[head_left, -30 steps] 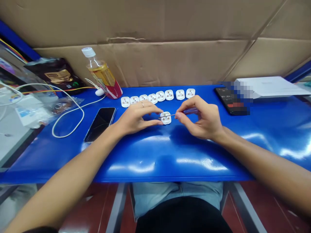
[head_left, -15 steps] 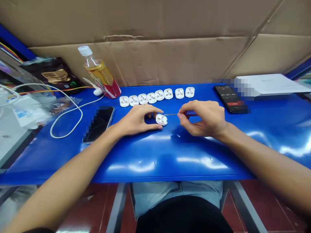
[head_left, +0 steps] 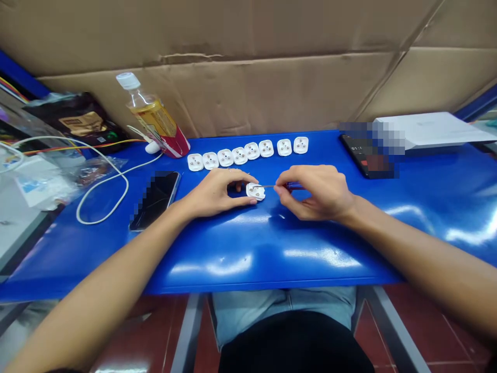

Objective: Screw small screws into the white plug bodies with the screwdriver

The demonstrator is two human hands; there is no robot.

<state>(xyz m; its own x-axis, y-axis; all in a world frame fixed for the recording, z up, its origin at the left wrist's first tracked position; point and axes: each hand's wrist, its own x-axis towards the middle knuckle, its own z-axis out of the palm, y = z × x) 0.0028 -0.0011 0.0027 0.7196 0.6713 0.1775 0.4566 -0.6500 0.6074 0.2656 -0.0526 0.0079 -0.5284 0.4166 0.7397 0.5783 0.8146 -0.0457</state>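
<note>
Pinching a white plug-like piece (head_left: 256, 192) by its edges between thumb and fingertips of the left hand (head_left: 212, 195), near the middle of the blue table (head_left: 272, 243); cannot tell whether resting on that surface or held just above. Gripping a thin-shafted tool (head_left: 293, 185) between thumb and forefinger of the right hand (head_left: 322, 192), with the other fingers curled inward. Pointing its shaft leftward over the face of the piece; cannot tell whether touching it. Faced, just beyond, by a row of eight similar white pieces (head_left: 239, 156), with a wider gap before the two at the right end. Flanked on the left by a dark phone (head_left: 157, 199), a white cable (head_left: 126, 184) and a bottle (head_left: 157, 124); on the right by a second phone (head_left: 359, 153) beside a white box (head_left: 430, 129). Backed by brown cardboard (head_left: 252, 98)
</note>
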